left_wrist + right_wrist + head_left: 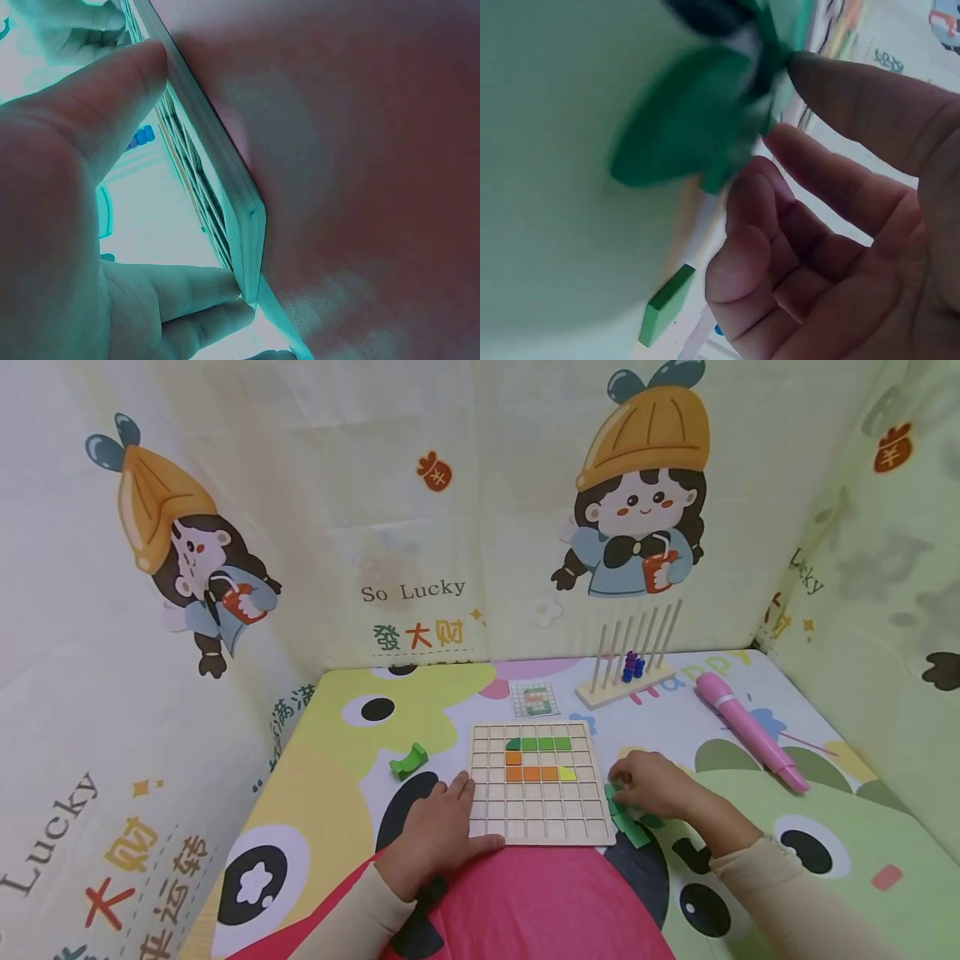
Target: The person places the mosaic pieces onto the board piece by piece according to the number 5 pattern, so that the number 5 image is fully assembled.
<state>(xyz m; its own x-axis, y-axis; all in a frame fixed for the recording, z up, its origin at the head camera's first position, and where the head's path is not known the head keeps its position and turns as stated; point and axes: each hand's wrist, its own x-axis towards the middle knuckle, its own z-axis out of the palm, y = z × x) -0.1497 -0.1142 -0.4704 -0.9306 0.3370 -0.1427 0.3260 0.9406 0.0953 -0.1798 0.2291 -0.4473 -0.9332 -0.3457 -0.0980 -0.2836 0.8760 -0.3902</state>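
A wooden grid board [487, 810] lies in front of the person, bearing a green row [545, 744], several orange tiles [532, 773] and a yellow tile [567, 773]. My left hand [438, 827] rests at its front left corner. In the left wrist view the thumb [127, 79] touches one edge and the straight fingers [199, 292] the other. Right of the board, the curled fingers of my right hand [652, 785] are among green blocks [628, 827]. In the right wrist view, thumb and forefinger pinch a blurred green block [769, 79]; a rounded dark green one [682, 112] is beside it.
Left of the board lies a green arched block [408, 762]. Behind it are a small pattern card [535, 700] and a wooden peg stand [626, 685] with purple and blue beads [633, 667]. A pink pen-shaped stick [752, 731] lies at the right. Patterned cloth walls surround the table.
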